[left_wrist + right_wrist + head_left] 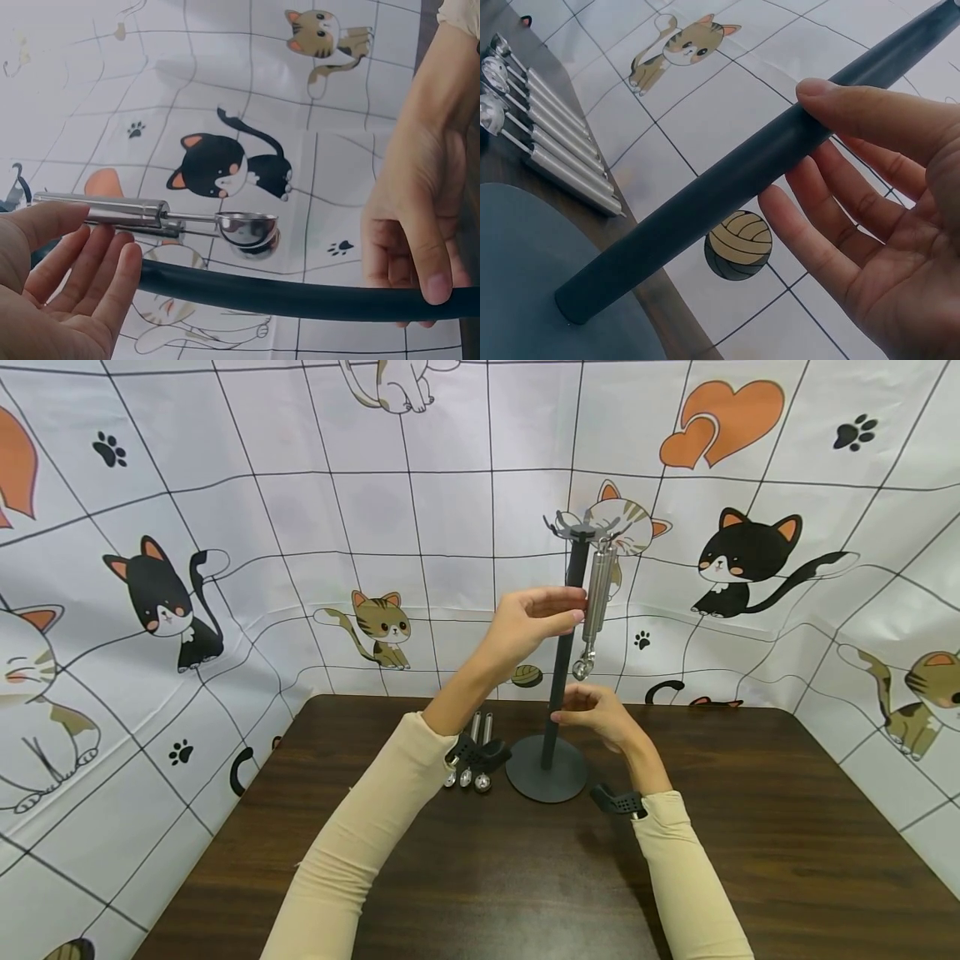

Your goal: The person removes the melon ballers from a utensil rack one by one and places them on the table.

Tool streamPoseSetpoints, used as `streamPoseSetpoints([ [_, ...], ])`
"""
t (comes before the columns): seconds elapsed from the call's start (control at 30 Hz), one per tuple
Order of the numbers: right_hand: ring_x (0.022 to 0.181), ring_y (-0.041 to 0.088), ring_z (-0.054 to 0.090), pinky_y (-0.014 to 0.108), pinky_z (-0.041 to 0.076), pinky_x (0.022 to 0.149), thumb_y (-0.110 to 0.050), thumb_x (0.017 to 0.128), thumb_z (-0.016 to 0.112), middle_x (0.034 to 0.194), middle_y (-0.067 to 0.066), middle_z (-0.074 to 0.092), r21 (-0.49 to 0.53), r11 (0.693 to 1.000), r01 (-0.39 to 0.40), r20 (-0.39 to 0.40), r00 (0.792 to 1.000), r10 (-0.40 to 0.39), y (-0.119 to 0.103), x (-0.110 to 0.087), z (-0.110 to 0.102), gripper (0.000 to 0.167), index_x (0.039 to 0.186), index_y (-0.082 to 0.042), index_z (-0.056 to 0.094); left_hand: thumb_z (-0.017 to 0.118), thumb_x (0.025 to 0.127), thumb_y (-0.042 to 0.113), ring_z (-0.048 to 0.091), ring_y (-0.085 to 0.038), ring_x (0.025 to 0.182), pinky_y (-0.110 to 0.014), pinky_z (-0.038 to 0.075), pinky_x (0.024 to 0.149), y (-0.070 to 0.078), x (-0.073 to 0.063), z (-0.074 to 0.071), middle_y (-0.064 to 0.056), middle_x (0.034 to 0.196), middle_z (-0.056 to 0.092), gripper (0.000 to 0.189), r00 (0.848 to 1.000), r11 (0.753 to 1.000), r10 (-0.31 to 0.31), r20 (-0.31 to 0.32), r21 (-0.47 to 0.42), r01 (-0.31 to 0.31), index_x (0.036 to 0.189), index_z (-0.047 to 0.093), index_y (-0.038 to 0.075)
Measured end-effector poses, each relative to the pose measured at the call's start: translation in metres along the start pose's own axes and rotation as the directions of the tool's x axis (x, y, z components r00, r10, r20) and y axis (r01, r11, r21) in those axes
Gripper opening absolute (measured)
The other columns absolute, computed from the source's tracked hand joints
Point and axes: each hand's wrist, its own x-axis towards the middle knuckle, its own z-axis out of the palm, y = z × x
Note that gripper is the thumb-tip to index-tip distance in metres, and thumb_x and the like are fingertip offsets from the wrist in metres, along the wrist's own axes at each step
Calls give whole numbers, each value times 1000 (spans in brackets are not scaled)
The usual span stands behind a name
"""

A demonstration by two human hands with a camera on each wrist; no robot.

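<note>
A dark stand has a pole (564, 668), a round base (546, 783) and a ring of hooks (581, 532) on top. From a right-hand hook hang metal scoops (598, 589) with thick cylindrical handles and round bowls; the left wrist view shows at least two bowls overlapping. My left hand (534, 620) is beside the upper pole, its fingers extended close to a hanging scoop's handle (127, 212). Whether the fingertips touch that handle is hard to tell. Lower down, my right hand (600, 718) holds the pole between thumb and fingers.
Several more metal scoops (574, 180) lie side by side on the brown wooden table (487, 877), left of the stand's base. Behind the table hangs a white sheet (450, 510) printed with cats and grid lines.
</note>
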Motion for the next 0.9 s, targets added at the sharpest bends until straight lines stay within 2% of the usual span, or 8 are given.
streamPoseSetpoints([
  [0.23,80,11,68,37,66,83,5,87,76,86,-3,70,-13,1000,-2,7,1000,2,-2,0,0,22,103,-7,69,76,91,5,72,-20,103,-28,62,95,-3,2,7,-17,119,74,32,998,1000,21,-59,-4,-21,122,70,-2],
  [0.43,80,11,68,34,65,82,5,87,76,86,-3,69,9,1000,1,23,1000,-1,-3,-1,1,23,103,-10,70,83,86,7,75,-19,95,-23,63,87,-5,2,16,-17,109,76,33,985,989,101,-137,118,-85,116,74,-2],
  [0.67,79,12,67,33,65,80,5,86,77,85,-3,68,6,1000,3,14,1000,-3,-4,-2,1,23,101,-12,70,82,87,10,76,-20,94,-20,63,81,-5,1,24,-17,105,77,31,969,964,165,-185,238,-118,116,75,-2],
  [0.8,80,11,66,32,65,81,5,86,77,85,-3,68,4,1000,-17,3,1000,17,-4,-2,1,24,100,-14,70,81,88,11,76,-20,94,-20,63,79,-5,1,25,-17,104,77,30,964,954,184,-192,272,-128,115,75,-1],
  [0.9,81,11,66,33,65,82,5,86,77,86,-3,68,8,1000,-26,1,1000,26,-3,-1,1,24,101,-13,69,81,88,11,76,-20,94,-20,63,79,-5,0,25,-17,104,77,30,965,955,177,-194,270,-121,115,75,-1],
])
